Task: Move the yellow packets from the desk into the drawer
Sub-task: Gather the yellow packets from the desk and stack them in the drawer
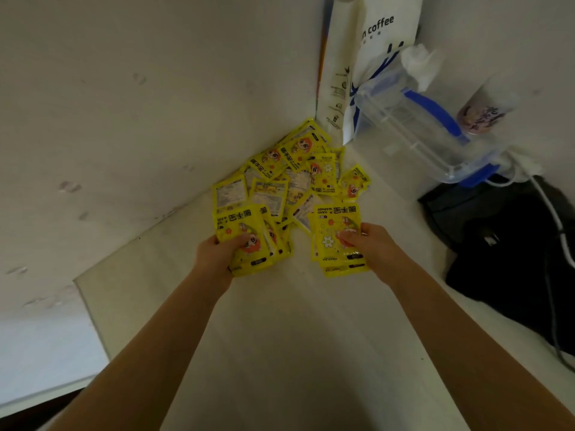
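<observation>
A heap of yellow packets [295, 169] lies on the white desk [280, 321], pushed into the corner against the wall. My left hand [217, 256] grips a stack of several yellow packets [245, 231] at the heap's near left edge, thumb on top. My right hand [373, 247] grips another stack of yellow packets [336, 231] at the near right edge, thumb pressed on the top one. No drawer is in view.
A white paper coffee bag [361, 57] stands in the corner behind the heap. A clear plastic container with blue clips [417, 135] sits to the right, with a cup [479, 110] behind it. A black bag [510, 250] and a white cable [553, 219] lie at right.
</observation>
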A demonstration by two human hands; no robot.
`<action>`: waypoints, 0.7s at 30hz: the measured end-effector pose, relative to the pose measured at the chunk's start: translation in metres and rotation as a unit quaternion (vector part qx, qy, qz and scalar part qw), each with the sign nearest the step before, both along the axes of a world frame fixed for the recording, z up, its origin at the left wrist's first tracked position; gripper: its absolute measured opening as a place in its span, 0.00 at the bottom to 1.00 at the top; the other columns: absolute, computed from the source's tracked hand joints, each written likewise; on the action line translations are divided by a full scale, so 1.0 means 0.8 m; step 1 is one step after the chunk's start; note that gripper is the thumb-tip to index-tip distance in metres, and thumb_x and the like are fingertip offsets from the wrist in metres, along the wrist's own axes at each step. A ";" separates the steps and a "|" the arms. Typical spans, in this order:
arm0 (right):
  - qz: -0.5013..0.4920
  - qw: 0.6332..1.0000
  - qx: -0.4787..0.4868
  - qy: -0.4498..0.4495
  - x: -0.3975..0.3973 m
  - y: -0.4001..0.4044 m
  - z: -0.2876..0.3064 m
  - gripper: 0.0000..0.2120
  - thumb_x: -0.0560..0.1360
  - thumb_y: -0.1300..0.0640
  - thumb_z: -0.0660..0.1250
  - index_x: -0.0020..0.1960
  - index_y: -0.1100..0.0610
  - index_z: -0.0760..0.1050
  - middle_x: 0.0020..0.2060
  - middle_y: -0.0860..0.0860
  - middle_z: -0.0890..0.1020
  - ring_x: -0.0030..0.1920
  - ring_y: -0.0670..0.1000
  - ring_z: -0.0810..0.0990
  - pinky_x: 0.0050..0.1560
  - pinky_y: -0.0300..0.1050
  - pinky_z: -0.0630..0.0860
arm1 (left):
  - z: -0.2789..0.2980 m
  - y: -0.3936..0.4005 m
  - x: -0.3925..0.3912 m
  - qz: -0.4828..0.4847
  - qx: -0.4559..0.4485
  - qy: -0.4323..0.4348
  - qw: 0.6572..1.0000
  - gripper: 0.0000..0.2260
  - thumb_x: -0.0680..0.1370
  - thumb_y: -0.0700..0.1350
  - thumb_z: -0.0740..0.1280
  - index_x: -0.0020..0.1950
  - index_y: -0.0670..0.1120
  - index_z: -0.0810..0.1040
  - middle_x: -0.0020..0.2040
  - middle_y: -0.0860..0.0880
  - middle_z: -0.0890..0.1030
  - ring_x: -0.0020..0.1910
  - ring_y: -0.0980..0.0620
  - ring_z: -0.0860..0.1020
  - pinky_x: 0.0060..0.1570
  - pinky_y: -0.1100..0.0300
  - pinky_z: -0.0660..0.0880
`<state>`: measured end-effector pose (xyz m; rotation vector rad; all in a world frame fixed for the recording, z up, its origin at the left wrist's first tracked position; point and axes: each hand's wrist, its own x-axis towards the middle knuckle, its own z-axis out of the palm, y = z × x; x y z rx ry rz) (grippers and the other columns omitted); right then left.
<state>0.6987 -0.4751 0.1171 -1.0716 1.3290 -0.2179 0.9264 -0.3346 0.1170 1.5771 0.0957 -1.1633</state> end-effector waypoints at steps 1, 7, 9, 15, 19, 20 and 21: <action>-0.011 1.000 -0.003 -0.001 -0.007 0.012 0.003 0.16 0.74 0.56 0.70 0.57 0.63 0.77 0.52 0.62 0.83 0.51 0.64 0.83 0.52 0.63 0.79 | 0.002 0.011 -0.007 -0.009 -0.001 0.005 1.000 0.14 0.71 0.35 0.72 0.56 0.41 0.79 0.49 0.42 0.83 0.38 0.47 0.84 0.33 0.50 0.82; -0.077 0.997 0.003 -0.028 -0.047 0.095 0.012 0.13 0.74 0.56 0.69 0.56 0.61 0.77 0.53 0.61 0.83 0.50 0.62 0.83 0.54 0.65 0.78 | 0.008 0.074 -0.043 -0.044 -0.037 0.037 0.998 0.11 0.73 0.34 0.69 0.54 0.41 0.79 0.45 0.43 0.85 0.40 0.46 0.85 0.36 0.48 0.82; -0.099 0.994 0.015 -0.041 -0.059 0.128 0.014 0.12 0.74 0.57 0.69 0.56 0.60 0.78 0.54 0.61 0.83 0.51 0.63 0.83 0.54 0.66 0.78 | 0.009 0.095 -0.053 -0.061 -0.040 0.044 0.996 0.11 0.72 0.34 0.70 0.54 0.41 0.79 0.46 0.43 0.85 0.42 0.45 0.85 0.37 0.47 0.82; -0.179 0.982 0.024 -0.054 -0.092 0.238 0.016 0.12 0.75 0.59 0.68 0.57 0.60 0.77 0.54 0.63 0.82 0.52 0.67 0.82 0.51 0.69 0.77 | 0.006 0.160 -0.080 -0.140 -0.040 0.053 0.988 0.13 0.71 0.36 0.71 0.55 0.40 0.80 0.49 0.40 0.85 0.45 0.42 0.84 0.41 0.46 0.81; -0.245 0.968 0.021 -0.051 -0.115 0.314 0.010 0.11 0.74 0.57 0.69 0.56 0.59 0.77 0.51 0.62 0.82 0.53 0.69 0.80 0.51 0.72 0.75 | 0.006 0.199 -0.103 -0.204 -0.035 0.050 0.977 0.15 0.70 0.36 0.72 0.57 0.38 0.79 0.50 0.39 0.84 0.46 0.41 0.84 0.42 0.45 0.81; -0.259 0.964 0.020 -0.051 -0.122 0.334 0.009 0.11 0.74 0.56 0.69 0.56 0.58 0.77 0.52 0.62 0.82 0.53 0.69 0.80 0.51 0.72 0.76 | 0.006 0.207 -0.109 -0.219 -0.033 0.049 0.974 0.16 0.70 0.36 0.72 0.57 0.38 0.79 0.50 0.39 0.84 0.46 0.40 0.84 0.43 0.44 0.81; -0.273 0.960 0.021 -0.051 -0.129 0.353 0.009 0.11 0.74 0.56 0.69 0.55 0.58 0.77 0.52 0.62 0.82 0.52 0.68 0.81 0.51 0.71 0.76 | 0.006 0.215 -0.116 -0.232 -0.028 0.047 0.971 0.15 0.70 0.36 0.72 0.57 0.38 0.79 0.50 0.39 0.84 0.46 0.40 0.84 0.43 0.44 0.81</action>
